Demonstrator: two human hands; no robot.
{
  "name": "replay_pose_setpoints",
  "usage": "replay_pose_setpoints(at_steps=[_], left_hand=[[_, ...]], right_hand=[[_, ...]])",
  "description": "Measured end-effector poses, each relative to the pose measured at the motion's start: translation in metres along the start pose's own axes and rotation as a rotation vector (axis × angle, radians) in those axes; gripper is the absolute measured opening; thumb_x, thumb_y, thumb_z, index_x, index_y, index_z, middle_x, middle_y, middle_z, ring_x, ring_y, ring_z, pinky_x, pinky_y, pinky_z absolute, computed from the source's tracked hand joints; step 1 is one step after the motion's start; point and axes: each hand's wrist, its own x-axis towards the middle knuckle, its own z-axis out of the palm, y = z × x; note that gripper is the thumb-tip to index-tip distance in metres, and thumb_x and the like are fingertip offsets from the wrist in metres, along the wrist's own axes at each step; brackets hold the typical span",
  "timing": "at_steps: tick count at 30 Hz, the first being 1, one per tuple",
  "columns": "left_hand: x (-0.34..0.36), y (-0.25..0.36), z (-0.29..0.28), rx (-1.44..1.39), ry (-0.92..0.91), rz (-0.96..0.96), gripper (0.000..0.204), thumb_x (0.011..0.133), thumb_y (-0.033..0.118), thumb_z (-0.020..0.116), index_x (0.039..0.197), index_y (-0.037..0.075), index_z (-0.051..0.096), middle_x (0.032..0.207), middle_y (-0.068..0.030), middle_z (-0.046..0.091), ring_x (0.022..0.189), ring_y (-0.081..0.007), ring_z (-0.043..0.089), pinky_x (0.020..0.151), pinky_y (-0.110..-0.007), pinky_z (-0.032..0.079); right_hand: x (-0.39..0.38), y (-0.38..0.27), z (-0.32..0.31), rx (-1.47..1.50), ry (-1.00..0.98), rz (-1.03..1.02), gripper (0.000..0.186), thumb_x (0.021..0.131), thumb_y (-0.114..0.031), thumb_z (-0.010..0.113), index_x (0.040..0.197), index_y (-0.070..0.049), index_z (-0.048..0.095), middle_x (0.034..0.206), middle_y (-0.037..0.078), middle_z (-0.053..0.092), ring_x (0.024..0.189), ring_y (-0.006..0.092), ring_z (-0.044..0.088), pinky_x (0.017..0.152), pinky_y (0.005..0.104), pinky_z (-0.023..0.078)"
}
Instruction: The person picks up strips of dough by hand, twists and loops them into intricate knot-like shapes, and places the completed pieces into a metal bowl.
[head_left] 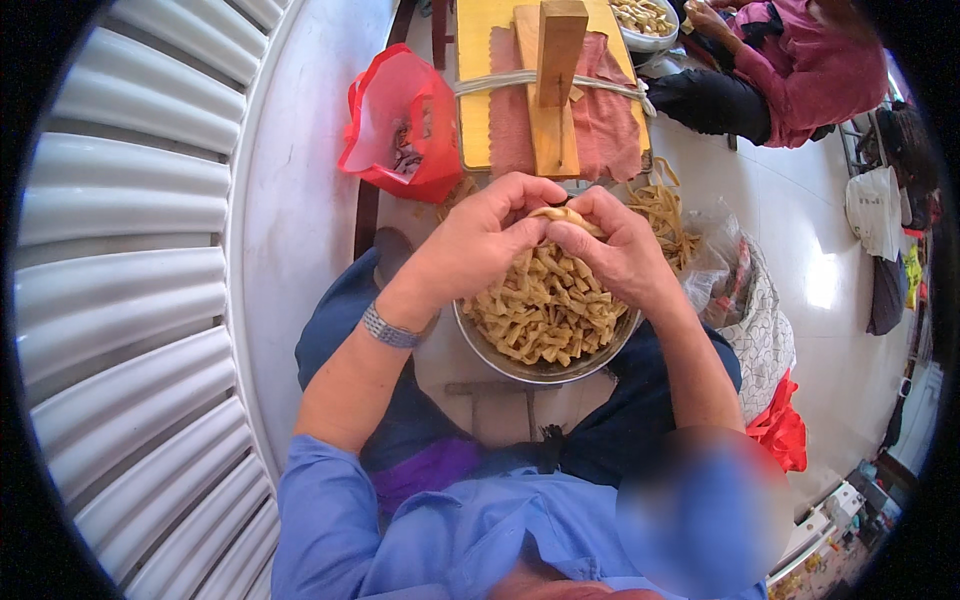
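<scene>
Both my hands meet above the far rim of a round metal bowl [485, 352]. Between them is a tan tofu-skin strip [562, 213], bent in a loop. My left hand [490, 235], with a metal watch on its wrist, pinches one end. My right hand [618, 245] grips the other side with thumb and fingers. Heaped in the bowl are many short knotted tofu-skin pieces [550, 305]. The bowl sits between my knees. Long loose tofu-skin strips [665, 215] lie just past my right hand. My fingertips partly hide the looped strip.
Ahead stands a yellow board [485, 45] with pink cloth [605, 120] and a wooden upright [558, 50] tied on. A red bag [425, 150] is left of it. Plastic and patterned bags [765, 320] sit at right. Another person [810, 70] works far right beside a white bowl [648, 42].
</scene>
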Motion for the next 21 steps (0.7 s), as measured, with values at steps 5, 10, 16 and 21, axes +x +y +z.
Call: replay_pose_setpoints(at_steps=[5, 10, 16, 21], left_hand=[[-0.001, 0.0, -0.001, -0.404, -0.103, 0.024, 0.045, 0.098, 0.005, 0.054, 0.142, 0.0, 0.045, 0.133, -0.0093, 0.056, 0.123, -0.0162, 0.055, 0.106, -0.032, 0.044], [0.005, -0.011, 0.005, -0.224, 0.036, 0.024, 0.044, 0.099, 0.004, 0.053, 0.142, 0.001, 0.045, 0.131, -0.0084, 0.056, 0.12, -0.0142, 0.055, 0.104, -0.03, 0.044], [0.002, -0.015, 0.019, 0.426, 0.14, 0.227, 0.044, 0.102, 0.009, 0.046, 0.145, -0.001, 0.042, 0.136, -0.0089, 0.055, 0.126, -0.0165, 0.05, 0.108, -0.03, 0.039], [-0.009, -0.015, 0.036, 0.174, 0.193, 0.197, 0.046, 0.105, 0.025, 0.045, 0.141, -0.004, 0.047, 0.134, -0.0175, 0.057, 0.12, -0.0216, 0.058, 0.102, -0.032, 0.044]], right_hand=[[-0.001, -0.002, -0.003, 0.151, 0.038, -0.04, 0.026, 0.099, -0.025, 0.064, 0.11, -0.002, 0.066, 0.082, -0.002, 0.062, 0.075, 0.0053, 0.053, 0.068, 0.0227, 0.046], [0.0, 0.0, -0.004, 0.44, -0.046, 0.127, 0.025, 0.103, -0.028, 0.058, 0.108, -0.005, 0.064, 0.073, -0.005, 0.052, 0.064, 0.0034, 0.046, 0.057, 0.02, 0.037], [0.001, 0.013, 0.001, 0.606, -0.139, 0.287, 0.03, 0.106, -0.038, 0.047, 0.112, -0.011, 0.058, 0.067, -0.006, 0.043, 0.055, 0.0039, 0.038, 0.049, 0.0194, 0.029], [-0.005, 0.0, 0.01, 0.565, -0.17, 0.227, 0.032, 0.108, -0.039, 0.043, 0.112, -0.011, 0.057, 0.07, -0.005, 0.044, 0.058, 0.0054, 0.04, 0.051, 0.0215, 0.032]])
